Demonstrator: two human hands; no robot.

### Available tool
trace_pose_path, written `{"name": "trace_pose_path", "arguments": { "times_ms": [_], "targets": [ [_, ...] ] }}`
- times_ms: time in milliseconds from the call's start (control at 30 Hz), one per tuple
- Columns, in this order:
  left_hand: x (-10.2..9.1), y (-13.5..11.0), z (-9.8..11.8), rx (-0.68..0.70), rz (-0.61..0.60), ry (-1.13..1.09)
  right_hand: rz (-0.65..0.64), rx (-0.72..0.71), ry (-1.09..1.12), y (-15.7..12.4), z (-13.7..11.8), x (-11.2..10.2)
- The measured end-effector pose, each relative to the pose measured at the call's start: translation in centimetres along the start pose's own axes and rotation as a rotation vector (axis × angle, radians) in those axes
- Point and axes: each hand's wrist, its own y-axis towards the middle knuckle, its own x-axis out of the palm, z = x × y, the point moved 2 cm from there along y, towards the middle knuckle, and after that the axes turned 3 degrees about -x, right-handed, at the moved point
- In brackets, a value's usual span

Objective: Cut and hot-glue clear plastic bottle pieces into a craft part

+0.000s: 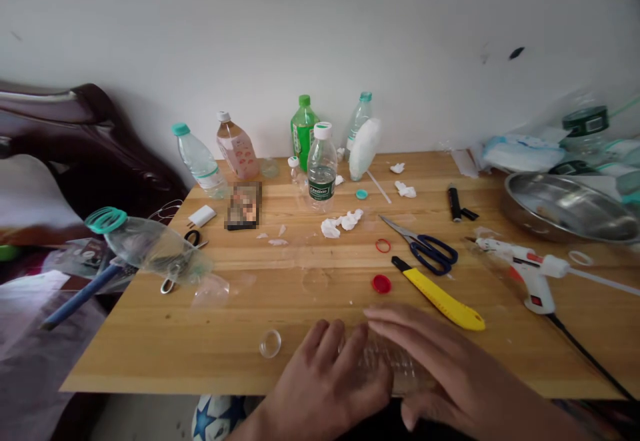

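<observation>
A clear ribbed plastic bottle piece (387, 359) is at the table's front edge, partly covered by both hands. My left hand (325, 378) curls its fingers over the left part of it. My right hand (450, 368) cups its right side, with long fingers along the far side and the thumb nearer me. The ends of the piece are hidden. Left of my left hand lies a small clear ring-shaped cap (270, 344). Beyond the hands are a red cap (381, 284), a yellow utility knife (440, 296) and dark-handled scissors (425, 244).
A glue gun (530, 271) with its cord and a steel bowl (565, 218) are on the right. Several bottles, including a labelled one (321, 174), stand at the back. A cut bottle (155, 251) lies left, over small scissors (173, 278). Crumpled tissue (341, 223) lies mid-table.
</observation>
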Motion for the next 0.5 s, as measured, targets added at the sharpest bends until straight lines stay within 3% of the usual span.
{"name": "trace_pose_path", "arguments": {
  "times_ms": [100, 167, 267, 333, 400, 500],
  "targets": [
    [0.3, -0.4, -0.2, -0.015, 0.033, 0.002, 0.014, -0.104, 0.14, 8.0, -0.4, -2.6],
    [0.6, -0.4, -0.4, -0.016, 0.044, 0.012, -0.042, -0.224, 0.157, 15.1, -0.3, -2.3],
    [0.9, -0.2, -0.9, -0.007, 0.044, 0.026, -0.285, -0.334, 0.097, 25.8, 0.8, 0.9],
    [1.1, 0.1, -1.2, -0.007, 0.067, 0.023, -0.344, -0.332, 0.11, 31.7, 1.6, 3.6],
    [1.2, 0.2, -1.3, -0.013, 0.124, 0.018, -0.391, -0.354, 0.147, 35.9, 1.5, 5.8],
    [1.5, 0.3, -1.5, -0.037, 0.203, 0.009, -0.458, -0.4, 0.221, 39.2, 0.2, 7.2]
  ]
}}
